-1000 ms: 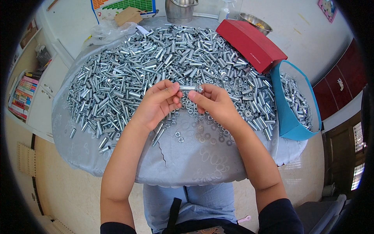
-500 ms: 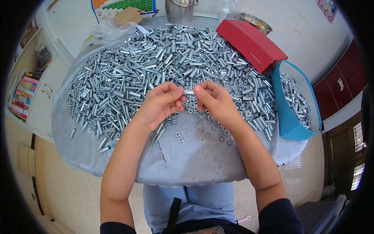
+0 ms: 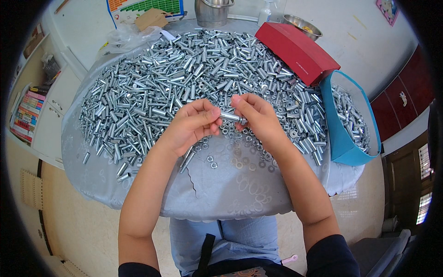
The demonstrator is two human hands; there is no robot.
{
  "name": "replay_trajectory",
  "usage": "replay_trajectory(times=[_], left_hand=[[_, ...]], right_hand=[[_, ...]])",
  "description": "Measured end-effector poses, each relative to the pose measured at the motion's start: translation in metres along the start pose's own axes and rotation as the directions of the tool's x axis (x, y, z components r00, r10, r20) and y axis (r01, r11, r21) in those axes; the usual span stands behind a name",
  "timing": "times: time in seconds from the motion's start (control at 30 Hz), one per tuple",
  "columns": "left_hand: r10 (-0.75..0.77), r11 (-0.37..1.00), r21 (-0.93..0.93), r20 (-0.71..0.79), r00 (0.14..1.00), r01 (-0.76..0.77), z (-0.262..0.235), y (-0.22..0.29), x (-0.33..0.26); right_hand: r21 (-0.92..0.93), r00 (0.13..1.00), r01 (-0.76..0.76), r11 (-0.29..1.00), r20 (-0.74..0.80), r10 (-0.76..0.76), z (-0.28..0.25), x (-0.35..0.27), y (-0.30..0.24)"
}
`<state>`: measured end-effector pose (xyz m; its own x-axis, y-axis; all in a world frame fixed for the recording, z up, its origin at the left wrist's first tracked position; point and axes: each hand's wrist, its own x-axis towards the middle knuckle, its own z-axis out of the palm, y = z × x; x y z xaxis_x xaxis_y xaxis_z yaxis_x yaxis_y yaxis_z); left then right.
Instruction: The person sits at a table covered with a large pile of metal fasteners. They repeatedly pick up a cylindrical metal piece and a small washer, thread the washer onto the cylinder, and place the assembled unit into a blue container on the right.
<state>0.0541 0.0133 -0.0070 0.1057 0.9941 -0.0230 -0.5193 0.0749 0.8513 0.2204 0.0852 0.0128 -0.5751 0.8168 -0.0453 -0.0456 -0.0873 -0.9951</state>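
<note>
A shiny metal sleeve anchor [image 3: 230,116] with a nut at its right end lies nearly level between my hands, above the table. My left hand [image 3: 191,121] pinches its left end between thumb and fingers. My right hand [image 3: 258,117] has its curled fingers at the nut end, while its thumb tip is raised off the sleeve. Just beyond and below my hands lie loose nuts [image 3: 213,165] and washers [image 3: 252,167]. A large heap of metal sleeves and bolts [image 3: 138,92] spreads over the table behind them.
A blue fabric bin [image 3: 353,157] holding metal parts stands at the right, beside a red box [image 3: 297,53]. At the back are a metal pail [image 3: 212,14], a steel bowl [image 3: 302,23] and a plastic bag [image 3: 131,39]. A grey cloth [image 3: 207,198] covers the table.
My right thumb has lifted off the anchor and my right fingers have shifted, so its nut end now shows. The anchor tilts slightly down to the right; my left hand keeps its pinch.
</note>
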Motion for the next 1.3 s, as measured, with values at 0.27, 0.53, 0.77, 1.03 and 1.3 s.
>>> replay_trajectory(times=[0.27, 0.53, 0.77, 1.03, 1.3], left_hand=[[0.011, 1.0, -0.025, 0.013, 1.0, -0.011, 0.001, 0.001, -0.001], [0.048, 0.998, 0.03, -0.074, 0.996, -0.046, 0.007, 0.004, 0.0], [0.04, 0.999, -0.006, -0.108, 0.993, -0.041, 0.006, 0.004, 0.0], [0.03, 0.997, -0.063, -0.059, 0.998, -0.034, -0.001, 0.003, 0.0], [0.042, 0.997, -0.067, -0.043, 0.998, -0.045, -0.002, 0.003, 0.001]], right_hand=[[-0.022, 1.0, -0.001, 1.0, 0.025, 0.002, -0.003, 0.005, 0.007], [-0.071, 0.989, 0.118, 0.991, 0.095, -0.111, -0.005, 0.006, 0.018], [-0.047, 0.989, 0.105, 0.993, 0.106, -0.1, -0.002, 0.0, 0.011], [0.042, 0.975, 0.117, 0.992, 0.184, -0.123, -0.004, -0.004, 0.003], [-0.022, 0.984, 0.111, 0.994, 0.143, -0.106, -0.003, -0.002, 0.003]])
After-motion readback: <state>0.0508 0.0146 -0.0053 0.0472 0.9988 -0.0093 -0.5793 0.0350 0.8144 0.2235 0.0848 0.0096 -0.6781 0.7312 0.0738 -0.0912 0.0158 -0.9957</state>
